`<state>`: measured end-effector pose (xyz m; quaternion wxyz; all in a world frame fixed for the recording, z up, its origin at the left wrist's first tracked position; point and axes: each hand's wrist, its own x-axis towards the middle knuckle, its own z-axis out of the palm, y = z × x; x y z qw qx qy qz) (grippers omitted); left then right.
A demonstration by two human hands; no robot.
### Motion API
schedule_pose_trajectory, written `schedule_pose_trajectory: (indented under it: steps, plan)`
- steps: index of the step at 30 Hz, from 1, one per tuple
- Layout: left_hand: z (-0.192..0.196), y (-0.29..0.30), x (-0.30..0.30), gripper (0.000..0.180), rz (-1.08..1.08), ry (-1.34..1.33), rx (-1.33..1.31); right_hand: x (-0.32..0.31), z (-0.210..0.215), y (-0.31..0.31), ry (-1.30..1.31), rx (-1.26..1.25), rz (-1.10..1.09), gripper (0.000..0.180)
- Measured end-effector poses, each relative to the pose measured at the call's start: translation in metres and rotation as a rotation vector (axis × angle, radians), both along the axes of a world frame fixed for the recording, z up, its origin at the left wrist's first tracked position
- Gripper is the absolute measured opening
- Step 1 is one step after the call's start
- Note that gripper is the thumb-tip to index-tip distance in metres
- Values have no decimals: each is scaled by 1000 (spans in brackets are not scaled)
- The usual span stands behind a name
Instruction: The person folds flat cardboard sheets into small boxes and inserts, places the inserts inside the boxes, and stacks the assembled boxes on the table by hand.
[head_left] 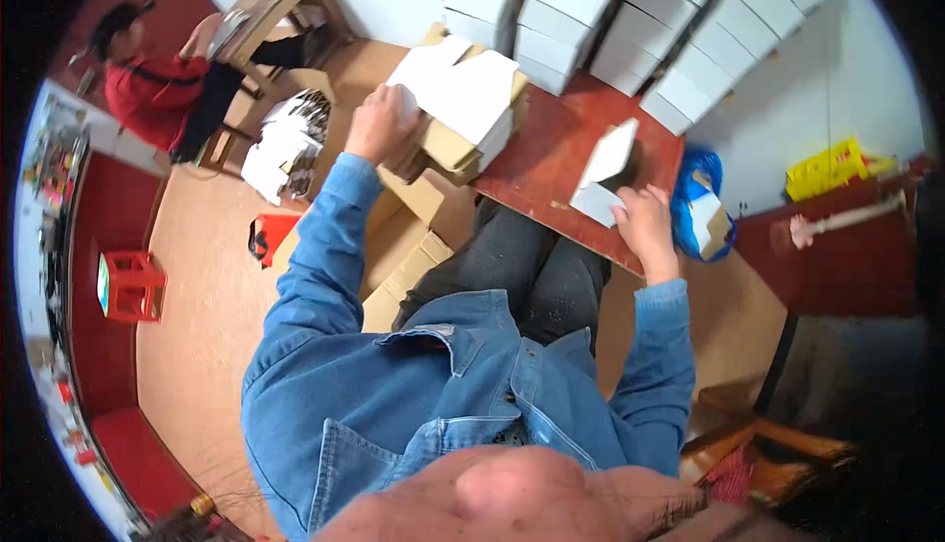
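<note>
My left hand (377, 127) is closed on the near-left edge of a flat white cardboard blank (463, 89), which lies on top of a stack of blanks with brown undersides. On the red tabletop (532, 163) stands a partly folded white box (602, 203), its lid flap tilted up. My right hand (647, 227) grips the right side of this box, fingers bent over its edge. Part of the box's inside is in shadow.
Rows of stacked white boxes (561, 15) line the table's far side. A blue bag (701, 173) holding cardboard hangs at its right edge. An open brown carton (394, 232) sits by my legs. A person in red (157, 94) works at a wooden table, far left.
</note>
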<state>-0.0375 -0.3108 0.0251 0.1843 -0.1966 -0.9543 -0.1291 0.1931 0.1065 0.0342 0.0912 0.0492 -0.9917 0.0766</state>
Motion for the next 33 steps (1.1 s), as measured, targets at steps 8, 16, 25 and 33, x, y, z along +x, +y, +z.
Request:
schedule_pose_trajectory:
  steps: [8, 16, 25, 33]
  plan:
    - [8, 11, 8, 33, -13, -15, -95, -32, -35, -8, 148, 59, -234, 20]
    - [-2, 2, 4, 32, 52, 236, -18, -33, -27, -32, 213, -66, -228, 45]
    - [40, -5, 29, 35, 2, 388, 360, 20, -1, -52, 352, -140, -201, 56]
    - [15, 8, 108, 40, -314, -41, 674, 67, 31, -60, 373, -917, -212, 43]
